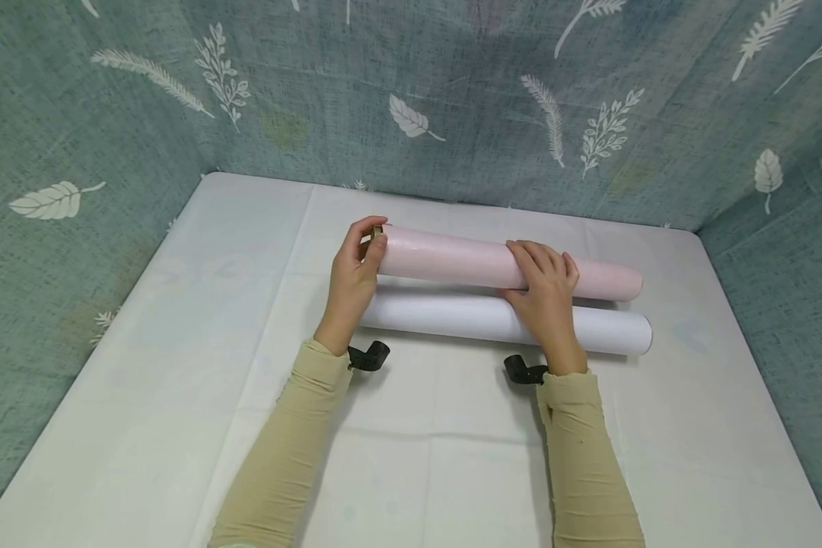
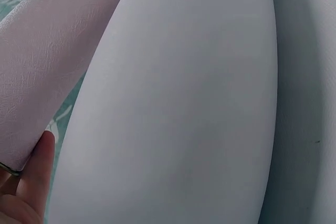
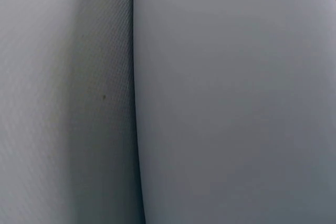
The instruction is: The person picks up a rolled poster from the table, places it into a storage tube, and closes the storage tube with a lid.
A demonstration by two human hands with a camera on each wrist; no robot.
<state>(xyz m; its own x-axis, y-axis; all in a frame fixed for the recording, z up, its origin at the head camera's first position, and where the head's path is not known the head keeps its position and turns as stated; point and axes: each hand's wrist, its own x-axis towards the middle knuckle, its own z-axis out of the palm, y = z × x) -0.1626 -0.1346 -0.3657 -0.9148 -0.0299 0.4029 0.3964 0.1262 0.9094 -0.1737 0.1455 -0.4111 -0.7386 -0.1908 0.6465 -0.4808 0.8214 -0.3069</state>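
A pink roll [image 1: 445,257] with a textured surface lies lengthwise across the far half of the table. My left hand [image 1: 351,283] pinches its left end, thumb on the near side, by a dark and gold edge. Further right, my right hand [image 1: 546,298] grips the same roll, fingers over the top and thumb on the near side. A smooth white roll [image 1: 445,312] rests just nearer, roughly parallel, passing beneath the right hand. In the left wrist view the white roll [image 2: 168,98] hides most of the pink one; the right wrist view shows mainly the white roll [image 3: 236,98].
A white cloth [image 1: 383,472] covers the table, with fold lines in it. Green-blue curtains [image 1: 452,91] with white leaf prints enclose the back and sides. Black wrist mounts [image 1: 368,356] jut inward from both sleeves, close to the white roll's near side.
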